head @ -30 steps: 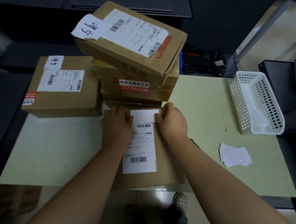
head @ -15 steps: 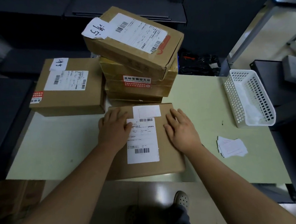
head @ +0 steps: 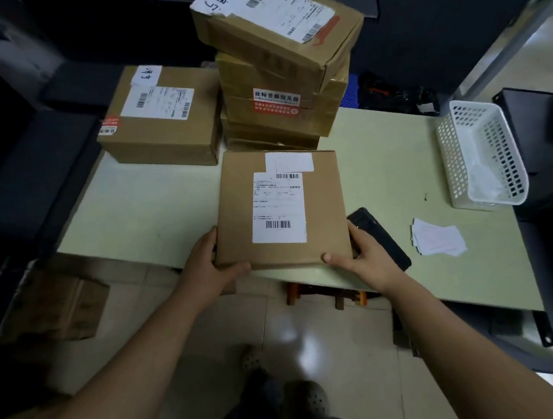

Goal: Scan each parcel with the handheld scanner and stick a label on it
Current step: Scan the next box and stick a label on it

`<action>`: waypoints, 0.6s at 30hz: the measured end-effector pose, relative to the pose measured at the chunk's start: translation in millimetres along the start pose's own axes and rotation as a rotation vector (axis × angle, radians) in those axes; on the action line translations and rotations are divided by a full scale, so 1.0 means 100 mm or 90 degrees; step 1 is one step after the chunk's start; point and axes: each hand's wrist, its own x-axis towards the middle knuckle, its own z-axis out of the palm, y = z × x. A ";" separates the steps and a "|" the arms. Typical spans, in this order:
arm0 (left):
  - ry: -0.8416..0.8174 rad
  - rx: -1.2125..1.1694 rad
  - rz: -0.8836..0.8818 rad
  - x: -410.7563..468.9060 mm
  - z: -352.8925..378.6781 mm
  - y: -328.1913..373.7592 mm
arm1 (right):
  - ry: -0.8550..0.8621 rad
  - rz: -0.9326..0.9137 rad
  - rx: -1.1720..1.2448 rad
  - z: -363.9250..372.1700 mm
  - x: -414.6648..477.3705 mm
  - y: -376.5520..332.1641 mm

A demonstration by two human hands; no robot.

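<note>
Left hand [head: 207, 269] and right hand [head: 367, 258] gripped the labelled parcel [head: 281, 209] by its near corners; a black scanner [head: 380, 238] lay just beyond the right hand.

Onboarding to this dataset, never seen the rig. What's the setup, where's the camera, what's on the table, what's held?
There is no machine here. A person works with two bare hands, and the one picture comes from a wide-angle camera worn on the head, looking down. The left hand and right hand grip the near corners of a brown cardboard parcel, which carries a printed white shipping label and a small blank white label. On the pale green table are a leaning stack of brown cardboard boxes, one brown box left of it, a flat black device (probably the scanner), a pile of small white labels and a white perforated plastic basket.
</note>
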 end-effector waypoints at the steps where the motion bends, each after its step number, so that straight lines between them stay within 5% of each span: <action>1: 0.014 -0.005 0.009 -0.03 0.03 0.01 | -0.002 -0.010 0.001 0.00 -0.02 -0.01; 9: 0.138 -0.091 0.039 -0.77 0.00 0.14 | -0.020 -0.104 -0.052 -0.02 -0.38 -0.15; 18: 0.413 -0.108 0.021 -1.98 -0.85 0.24 | -0.100 -0.299 -0.083 0.39 -0.57 -1.49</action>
